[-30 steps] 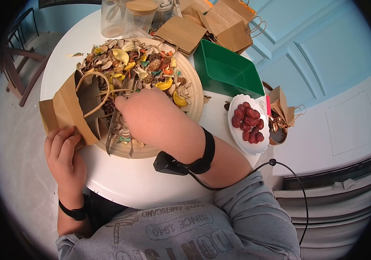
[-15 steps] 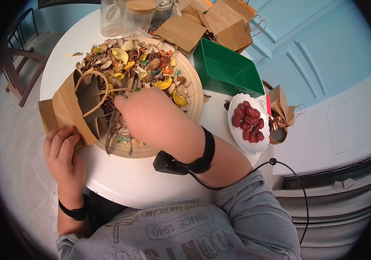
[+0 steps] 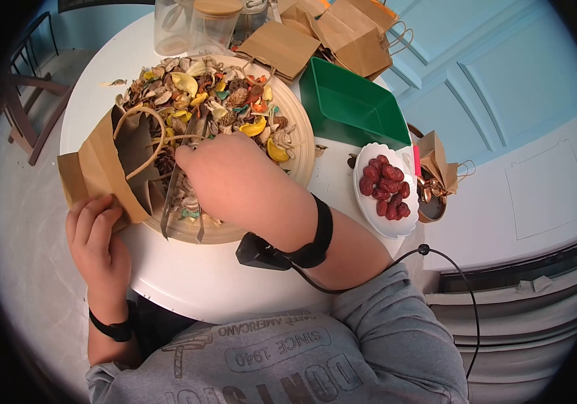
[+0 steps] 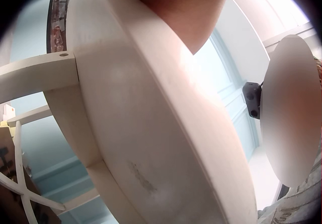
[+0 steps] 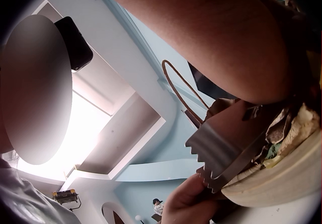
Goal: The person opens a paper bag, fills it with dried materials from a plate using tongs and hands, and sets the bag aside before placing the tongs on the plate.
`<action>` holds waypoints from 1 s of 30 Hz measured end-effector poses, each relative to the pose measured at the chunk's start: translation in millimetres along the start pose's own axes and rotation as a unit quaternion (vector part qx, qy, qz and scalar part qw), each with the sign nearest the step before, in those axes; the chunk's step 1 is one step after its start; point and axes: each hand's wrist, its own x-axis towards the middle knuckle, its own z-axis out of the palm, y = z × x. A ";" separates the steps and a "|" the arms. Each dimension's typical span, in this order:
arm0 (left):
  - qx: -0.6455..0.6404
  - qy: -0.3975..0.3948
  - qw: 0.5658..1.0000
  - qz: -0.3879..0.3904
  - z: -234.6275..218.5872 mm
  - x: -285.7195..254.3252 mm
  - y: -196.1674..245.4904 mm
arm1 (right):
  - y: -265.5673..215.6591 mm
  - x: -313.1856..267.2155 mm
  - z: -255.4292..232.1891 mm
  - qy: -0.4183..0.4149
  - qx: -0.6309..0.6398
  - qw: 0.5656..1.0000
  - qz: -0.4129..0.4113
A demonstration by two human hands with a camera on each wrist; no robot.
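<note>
Here the right hand (image 3: 231, 178) grips one pair of metal tongs (image 3: 181, 195) over the potpourri plate (image 3: 298, 128); beside that plate, the left hand (image 3: 93, 232) pinches one paper bag (image 3: 100, 168).

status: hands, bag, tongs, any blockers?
Left hand holds paper bag open at bowl rim. Right hand grips tongs amid potpourri. Nothing blocks the bag mouth.
</note>
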 end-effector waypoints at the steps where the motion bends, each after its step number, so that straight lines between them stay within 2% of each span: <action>1: 0.000 0.001 1.000 0.001 0.2 -0.1 -0.3 | 0.2 0.2 0.6 -0.001 0.000 1.000 0.000; 9: -0.003 0.009 1.000 0.009 0.8 0.7 -0.2 | 1.8 -0.7 4.9 0.019 0.002 1.000 -0.005; 30: 0.006 0.011 1.000 0.015 1.5 -0.3 -1.6 | 1.1 0.3 2.3 0.005 0.001 1.000 0.001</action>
